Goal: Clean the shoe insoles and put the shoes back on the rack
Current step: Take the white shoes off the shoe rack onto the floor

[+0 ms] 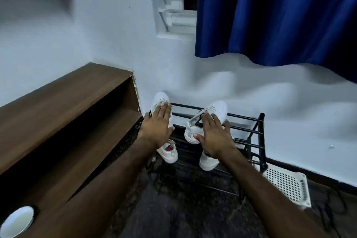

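Two white sneakers stand on the top tier of a black metal shoe rack [251,131] against the wall. My left hand [157,129] lies flat with straight fingers on the left sneaker [160,98]. Fingers of my right hand [214,137] stretch over the laces of the right sneaker [216,109], its thumb at the heel. Lower down on the rack, another white shoe with a pink insole [168,151] sits on the left and one more white shoe [207,162] on the right, both partly hidden by my hands.
A brown wooden shelf unit [67,106] stands close on the left of the rack. A white perforated plastic piece [287,185] leans by the wall at the right. A blue curtain [270,11] hangs over the window above. The floor is dark.
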`<action>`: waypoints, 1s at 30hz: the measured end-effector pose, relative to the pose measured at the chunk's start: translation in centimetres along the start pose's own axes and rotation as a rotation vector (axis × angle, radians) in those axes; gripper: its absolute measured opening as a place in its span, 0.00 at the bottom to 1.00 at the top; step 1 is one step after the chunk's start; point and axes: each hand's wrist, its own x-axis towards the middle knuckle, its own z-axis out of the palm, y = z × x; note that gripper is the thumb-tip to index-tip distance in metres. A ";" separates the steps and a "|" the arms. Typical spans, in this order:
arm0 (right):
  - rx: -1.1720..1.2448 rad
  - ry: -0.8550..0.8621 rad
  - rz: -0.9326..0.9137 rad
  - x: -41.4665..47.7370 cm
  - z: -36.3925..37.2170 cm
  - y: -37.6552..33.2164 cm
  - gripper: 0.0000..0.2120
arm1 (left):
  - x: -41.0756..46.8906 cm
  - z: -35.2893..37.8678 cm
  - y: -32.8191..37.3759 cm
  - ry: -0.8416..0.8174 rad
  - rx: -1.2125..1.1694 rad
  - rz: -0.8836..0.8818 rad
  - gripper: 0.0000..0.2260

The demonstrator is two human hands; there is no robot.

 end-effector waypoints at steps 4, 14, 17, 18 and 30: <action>0.004 0.055 -0.025 1.3 4.6 0.5 0.29 | 0.7 5.1 -1.1 -0.015 0.053 -0.065 0.32; -0.050 0.269 -0.057 4.2 13.1 1.3 0.28 | 2.8 13.4 -0.6 0.151 0.057 -0.101 0.32; -0.016 0.280 -0.003 5.2 13.4 1.2 0.28 | 3.5 14.4 -1.0 0.118 -0.025 -0.195 0.34; -0.012 0.290 0.014 5.5 13.2 0.9 0.28 | 3.9 14.5 -1.2 0.115 -0.055 -0.212 0.34; 0.310 0.543 -0.258 3.0 15.4 1.0 0.16 | 1.6 14.1 -0.2 0.371 -0.178 -0.182 0.15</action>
